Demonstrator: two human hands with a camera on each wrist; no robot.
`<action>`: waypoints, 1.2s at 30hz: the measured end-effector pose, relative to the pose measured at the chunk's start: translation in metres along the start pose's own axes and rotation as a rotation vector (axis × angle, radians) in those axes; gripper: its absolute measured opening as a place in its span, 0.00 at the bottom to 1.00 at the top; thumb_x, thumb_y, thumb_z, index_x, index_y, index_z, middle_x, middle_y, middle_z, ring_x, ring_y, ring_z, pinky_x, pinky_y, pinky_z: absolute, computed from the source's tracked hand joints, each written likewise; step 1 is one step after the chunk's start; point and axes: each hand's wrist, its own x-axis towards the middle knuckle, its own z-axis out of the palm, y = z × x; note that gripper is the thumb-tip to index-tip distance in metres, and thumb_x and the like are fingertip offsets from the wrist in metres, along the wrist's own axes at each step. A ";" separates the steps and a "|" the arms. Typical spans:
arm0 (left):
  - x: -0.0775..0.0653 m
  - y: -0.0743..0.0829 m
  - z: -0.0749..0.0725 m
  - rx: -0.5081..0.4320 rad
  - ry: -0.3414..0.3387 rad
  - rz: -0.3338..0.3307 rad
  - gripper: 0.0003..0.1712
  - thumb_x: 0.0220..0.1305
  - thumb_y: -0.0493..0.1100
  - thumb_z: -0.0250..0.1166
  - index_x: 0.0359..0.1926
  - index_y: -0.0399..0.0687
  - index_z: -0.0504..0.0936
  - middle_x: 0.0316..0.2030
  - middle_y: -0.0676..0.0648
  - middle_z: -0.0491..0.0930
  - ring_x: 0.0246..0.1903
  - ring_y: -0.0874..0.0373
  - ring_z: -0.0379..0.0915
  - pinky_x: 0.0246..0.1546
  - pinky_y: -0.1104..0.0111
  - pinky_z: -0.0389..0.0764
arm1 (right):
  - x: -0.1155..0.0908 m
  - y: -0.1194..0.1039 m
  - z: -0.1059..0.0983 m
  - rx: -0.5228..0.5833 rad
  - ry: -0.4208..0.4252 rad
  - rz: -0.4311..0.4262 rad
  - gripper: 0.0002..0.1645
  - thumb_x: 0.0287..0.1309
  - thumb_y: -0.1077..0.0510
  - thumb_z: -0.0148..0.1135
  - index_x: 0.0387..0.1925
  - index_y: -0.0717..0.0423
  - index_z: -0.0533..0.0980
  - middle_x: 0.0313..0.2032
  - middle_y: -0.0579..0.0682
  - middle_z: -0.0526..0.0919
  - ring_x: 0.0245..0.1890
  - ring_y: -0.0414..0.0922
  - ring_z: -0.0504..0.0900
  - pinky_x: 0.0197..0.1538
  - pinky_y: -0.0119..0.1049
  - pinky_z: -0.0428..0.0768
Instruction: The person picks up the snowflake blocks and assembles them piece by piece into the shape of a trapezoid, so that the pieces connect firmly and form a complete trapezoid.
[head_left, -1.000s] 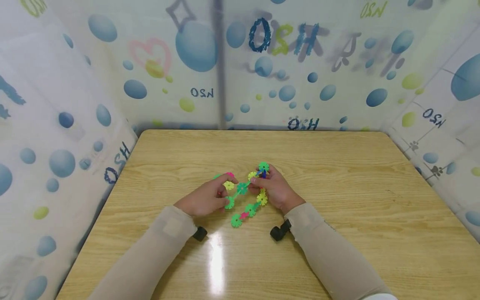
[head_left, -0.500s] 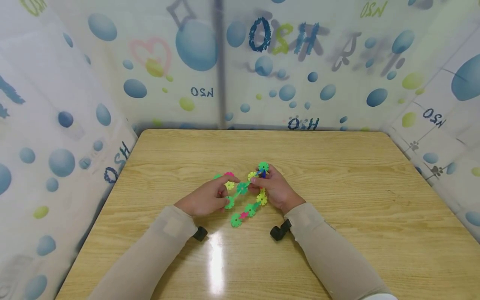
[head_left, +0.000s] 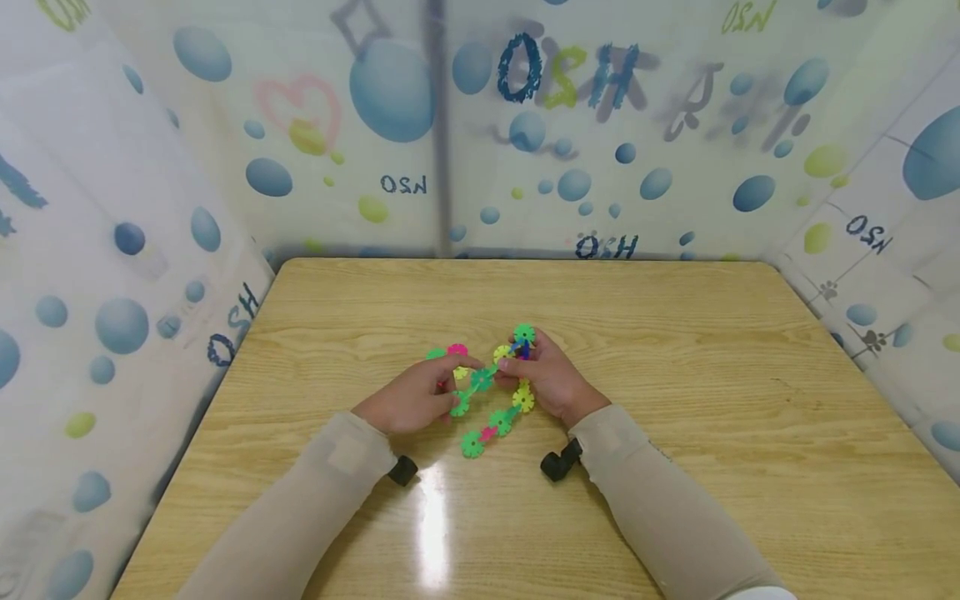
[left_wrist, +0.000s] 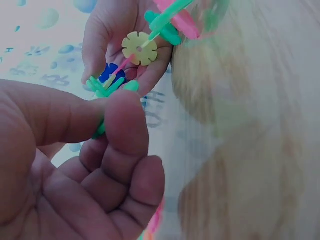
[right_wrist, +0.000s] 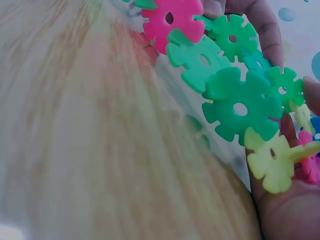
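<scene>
Slotted flower-shaped plastic discs are joined into a chain (head_left: 500,422) of green, yellow, pink and blue pieces. My left hand (head_left: 411,398) pinches a green disc (head_left: 459,404) between thumb and finger, its index finger stretched out over the chain. The right hand (head_left: 553,379) grips another stretch of it, thumb over a yellow disc (head_left: 503,357), with a green disc (head_left: 524,334) above its fingers. From that hand a tail of discs runs down toward the left, ending in a green one (head_left: 472,444). In the right wrist view a yellow disc (right_wrist: 272,160) lies against the right palm.
Past my left fingers show a pink disc (head_left: 457,350) and a green one, partly hidden by that hand. The wood-grain table (head_left: 720,358) reaches back to a patterned curtain (head_left: 660,142). Black wrist cameras (head_left: 558,463) hang under both sleeves.
The left index finger has edged right toward the right thumb, covering more of the yellow disc behind it. The discs near the right hand have shifted slightly left; both hands keep their hold.
</scene>
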 end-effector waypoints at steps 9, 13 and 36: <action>0.001 -0.001 0.003 -0.010 0.015 -0.012 0.32 0.76 0.34 0.57 0.76 0.60 0.70 0.29 0.47 0.80 0.25 0.53 0.77 0.29 0.64 0.77 | 0.001 0.002 -0.001 0.006 0.005 -0.014 0.25 0.72 0.71 0.59 0.64 0.68 0.61 0.40 0.48 0.85 0.38 0.44 0.88 0.50 0.40 0.88; 0.001 -0.003 0.000 -0.009 0.026 -0.013 0.33 0.75 0.37 0.58 0.78 0.58 0.66 0.34 0.47 0.82 0.25 0.54 0.78 0.31 0.63 0.79 | 0.001 0.002 -0.001 0.022 0.024 -0.017 0.24 0.72 0.72 0.59 0.63 0.68 0.61 0.38 0.47 0.85 0.37 0.44 0.88 0.48 0.38 0.88; -0.002 -0.016 -0.022 0.318 0.177 -0.347 0.13 0.73 0.34 0.60 0.56 0.38 0.78 0.52 0.38 0.83 0.44 0.47 0.76 0.46 0.55 0.81 | 0.002 0.002 -0.002 0.062 0.040 -0.026 0.22 0.72 0.73 0.57 0.61 0.66 0.62 0.37 0.47 0.84 0.37 0.43 0.88 0.49 0.39 0.88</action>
